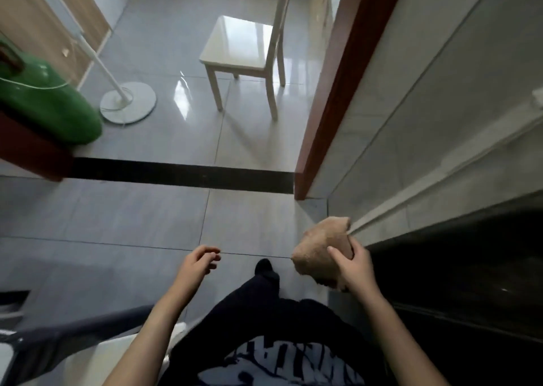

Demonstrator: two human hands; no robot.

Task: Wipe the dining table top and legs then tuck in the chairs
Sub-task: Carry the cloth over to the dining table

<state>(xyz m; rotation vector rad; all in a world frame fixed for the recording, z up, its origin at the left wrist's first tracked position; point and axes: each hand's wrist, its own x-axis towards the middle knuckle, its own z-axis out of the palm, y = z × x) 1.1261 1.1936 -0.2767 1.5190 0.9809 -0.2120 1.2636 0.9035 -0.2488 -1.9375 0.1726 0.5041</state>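
Both my arms are bare and stretched out forward and down in front of me. My left hand [196, 261] is empty, fingers loosely curled in, just hanging in the air. My right hand [354, 269] sits a bit further out to the side, fingers wrapped tight around a bunched-up tan cloth [320, 252], thumb on top. One foot's stepping forward between them.

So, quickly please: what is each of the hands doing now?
Left hand: empty, fingers loosely curled, holding nothing.
Right hand: closed on a tan cloth.
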